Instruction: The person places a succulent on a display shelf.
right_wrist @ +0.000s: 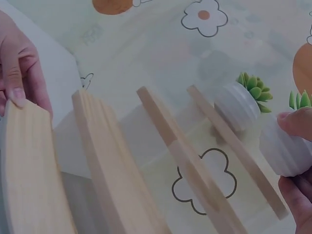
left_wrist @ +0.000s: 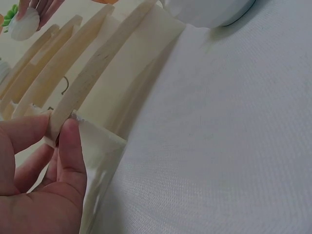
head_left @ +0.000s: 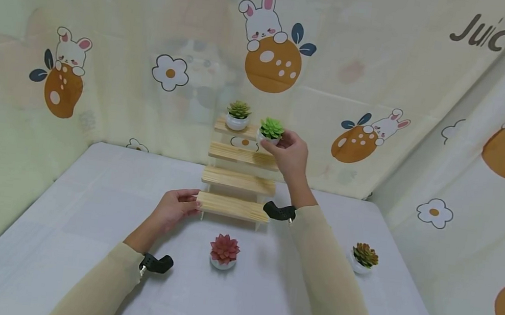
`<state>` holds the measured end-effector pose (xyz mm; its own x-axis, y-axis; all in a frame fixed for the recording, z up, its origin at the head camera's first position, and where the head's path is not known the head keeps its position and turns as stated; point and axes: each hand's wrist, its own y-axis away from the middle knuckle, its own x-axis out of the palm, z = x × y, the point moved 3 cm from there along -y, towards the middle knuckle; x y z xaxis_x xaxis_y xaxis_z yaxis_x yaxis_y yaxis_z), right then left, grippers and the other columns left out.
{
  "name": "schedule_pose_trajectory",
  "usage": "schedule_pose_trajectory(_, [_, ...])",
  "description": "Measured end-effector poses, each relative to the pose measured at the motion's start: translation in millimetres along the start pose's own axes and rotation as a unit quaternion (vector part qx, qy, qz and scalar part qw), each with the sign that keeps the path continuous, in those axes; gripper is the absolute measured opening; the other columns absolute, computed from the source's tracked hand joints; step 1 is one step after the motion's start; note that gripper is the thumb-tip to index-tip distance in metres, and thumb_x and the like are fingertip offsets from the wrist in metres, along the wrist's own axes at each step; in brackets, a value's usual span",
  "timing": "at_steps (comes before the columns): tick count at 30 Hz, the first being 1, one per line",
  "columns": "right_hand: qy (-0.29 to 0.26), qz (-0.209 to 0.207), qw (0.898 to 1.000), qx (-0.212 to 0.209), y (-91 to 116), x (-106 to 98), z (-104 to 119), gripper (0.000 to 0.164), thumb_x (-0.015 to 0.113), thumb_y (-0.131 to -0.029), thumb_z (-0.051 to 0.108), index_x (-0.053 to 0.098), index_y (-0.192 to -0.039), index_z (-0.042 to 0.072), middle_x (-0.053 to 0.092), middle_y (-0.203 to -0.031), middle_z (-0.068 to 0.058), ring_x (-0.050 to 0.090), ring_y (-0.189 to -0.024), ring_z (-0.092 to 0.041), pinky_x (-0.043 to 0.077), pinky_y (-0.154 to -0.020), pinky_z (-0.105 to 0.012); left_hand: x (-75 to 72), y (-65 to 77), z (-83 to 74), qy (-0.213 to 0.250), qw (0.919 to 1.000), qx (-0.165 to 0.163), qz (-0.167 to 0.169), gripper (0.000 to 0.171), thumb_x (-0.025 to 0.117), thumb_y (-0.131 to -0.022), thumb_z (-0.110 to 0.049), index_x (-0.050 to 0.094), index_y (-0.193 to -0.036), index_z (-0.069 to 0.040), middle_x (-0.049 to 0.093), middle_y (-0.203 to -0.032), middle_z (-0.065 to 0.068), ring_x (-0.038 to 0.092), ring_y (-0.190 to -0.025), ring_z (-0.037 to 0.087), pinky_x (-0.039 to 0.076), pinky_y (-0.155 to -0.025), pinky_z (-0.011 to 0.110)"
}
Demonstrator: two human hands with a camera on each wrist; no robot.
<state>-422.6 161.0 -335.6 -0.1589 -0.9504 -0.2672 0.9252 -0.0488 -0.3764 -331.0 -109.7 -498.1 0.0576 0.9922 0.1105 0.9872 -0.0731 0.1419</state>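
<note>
A four-step wooden display stand (head_left: 238, 180) stands at the back of the table. My left hand (head_left: 175, 209) pinches the left end of its lowest board (left_wrist: 90, 68) between thumb and fingers. By the right end of the top board, my right hand (head_left: 293, 156) grips a bright green potted succulent (head_left: 271, 128) by its white pot (right_wrist: 285, 148). That pot is held upright, overlapping the board in the head view. A darker green potted succulent (head_left: 238, 115) sits on the left part of the top board. The three lower boards carry nothing.
A red potted succulent (head_left: 224, 251) stands on the white-covered table (head_left: 104, 203) in front of the stand. To the right, beyond my right forearm, is a brown-orange potted succulent (head_left: 364, 257). A printed curtain (head_left: 120, 97) hangs close behind the stand.
</note>
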Motion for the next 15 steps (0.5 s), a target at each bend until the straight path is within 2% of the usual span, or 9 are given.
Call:
schedule_pose_trajectory(10, [0.027, -0.02, 0.999, 0.031, -21, 3, -3, 0.054, 0.088, -0.081, 0.029, 0.069, -0.127, 0.007, 0.071, -0.119, -0.013, 0.066, -0.107, -0.021, 0.059, -0.092, -0.033, -2.0, -2.3, 3.1, -0.009, 0.9999, -0.011, -0.008, 0.047, 0.064, -0.097, 0.002, 0.055, -0.143, 0.003, 0.063, -0.118, 0.017, 0.067, -0.094, 0.015, 0.064, -0.085, 0.027])
schedule_pose_trajectory(15, [0.041, -0.022, 0.998, 0.03, -30, 5, -4, 0.055, 0.088, -0.081, 0.029, 0.069, -0.127, 0.006, 0.071, -0.117, -0.013, 0.064, -0.105, -0.02, 0.057, -0.089, -0.033, -1.5, -1.4, 2.5, -0.013, 0.9998, -0.012, -0.009, 0.046, 0.064, -0.098, 0.001, 0.055, -0.144, 0.002, 0.064, -0.121, 0.019, 0.068, -0.095, 0.015, 0.064, -0.086, 0.028])
